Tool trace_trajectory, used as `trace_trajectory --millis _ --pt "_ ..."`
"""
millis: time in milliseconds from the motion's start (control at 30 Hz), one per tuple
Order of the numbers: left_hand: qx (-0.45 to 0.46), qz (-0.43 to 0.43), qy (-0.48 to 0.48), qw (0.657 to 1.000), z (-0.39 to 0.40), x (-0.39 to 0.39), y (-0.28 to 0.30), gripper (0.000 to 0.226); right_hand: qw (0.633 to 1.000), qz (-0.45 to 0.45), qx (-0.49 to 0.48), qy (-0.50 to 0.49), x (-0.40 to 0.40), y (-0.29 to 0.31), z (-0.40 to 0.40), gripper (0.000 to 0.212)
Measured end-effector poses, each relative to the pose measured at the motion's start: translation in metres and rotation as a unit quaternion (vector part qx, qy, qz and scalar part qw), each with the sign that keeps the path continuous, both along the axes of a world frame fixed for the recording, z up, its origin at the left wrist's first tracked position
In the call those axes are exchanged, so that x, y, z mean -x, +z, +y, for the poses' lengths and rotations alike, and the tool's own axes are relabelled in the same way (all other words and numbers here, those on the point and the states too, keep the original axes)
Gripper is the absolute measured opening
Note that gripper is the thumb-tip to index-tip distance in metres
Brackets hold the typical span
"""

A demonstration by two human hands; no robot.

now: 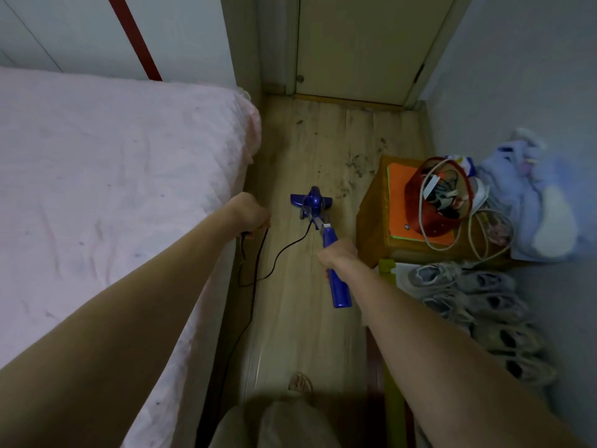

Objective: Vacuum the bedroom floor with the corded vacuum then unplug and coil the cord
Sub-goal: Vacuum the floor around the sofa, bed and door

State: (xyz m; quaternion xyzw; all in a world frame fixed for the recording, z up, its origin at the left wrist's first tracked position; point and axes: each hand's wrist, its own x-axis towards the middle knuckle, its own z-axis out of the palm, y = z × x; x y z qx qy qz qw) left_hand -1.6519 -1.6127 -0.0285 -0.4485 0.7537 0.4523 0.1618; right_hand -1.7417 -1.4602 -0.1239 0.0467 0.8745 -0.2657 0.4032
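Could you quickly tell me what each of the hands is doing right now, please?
Left hand: closed, gripping the black cord beside the bed.
Right hand: closed around the blue vacuum handle.

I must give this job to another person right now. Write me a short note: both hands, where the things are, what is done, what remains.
Left hand grips the black cord, lifted beside the bed.
Right hand grips the blue vacuum by its handle; the head sits on the floor mid-aisle.
Done: near floor looks clean.
Left: dark debris ahead toward the door, then unplug and coil the cord.
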Motion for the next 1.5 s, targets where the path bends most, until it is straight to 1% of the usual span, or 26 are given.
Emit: trace_trajectory --millis 133,267,433,533,700,800,967,1167,1300,1500 --pt "0.045 0.014 0.023 0.999 -0.015 0.034 -0.010 0.027 1.000 0.001 0.019 -0.002 0.049 -0.007 -0.023 0.063" --pt "0.033 0.014 0.029 0.999 -0.022 0.047 -0.012 0.026 0.999 -0.002 0.032 -0.001 0.070 -0.010 -0.033 0.061" --pt "0.024 -0.012 0.016 1.000 -0.022 0.035 -0.023 0.027 0.999 -0.017 0.033 0.021 0.067 -0.006 -0.028 0.057" --pt "0.021 -0.007 0.009 1.000 -0.020 0.021 -0.024 0.027 0.999 -0.018 0.014 0.043 0.056 -0.001 -0.018 0.052" --pt "0.035 0.018 -0.002 0.999 -0.013 0.000 -0.007 0.026 0.998 -0.022 0.003 0.054 0.023 0.011 0.010 0.046" --pt "0.034 0.037 -0.023 0.998 0.000 -0.023 0.006 0.025 0.999 -0.004 -0.015 0.052 -0.011 0.018 0.033 0.042" --pt "0.038 0.051 -0.052 0.997 0.018 -0.072 0.025 0.025 0.998 -0.001 -0.029 0.051 -0.083 0.035 0.065 0.026" --pt "0.052 0.067 -0.093 0.992 0.046 -0.112 0.039 0.024 0.998 -0.033 -0.018 0.048 -0.156 0.068 0.097 0.008" --pt "0.059 0.072 -0.119 0.988 0.067 -0.128 0.046 0.022 0.999 -0.040 -0.018 0.026 -0.189 0.076 0.120 0.010" --pt "0.045 0.081 -0.123 0.988 0.080 -0.131 0.050 0.021 1.000 -0.018 -0.017 -0.007 -0.197 0.066 0.142 0.009"
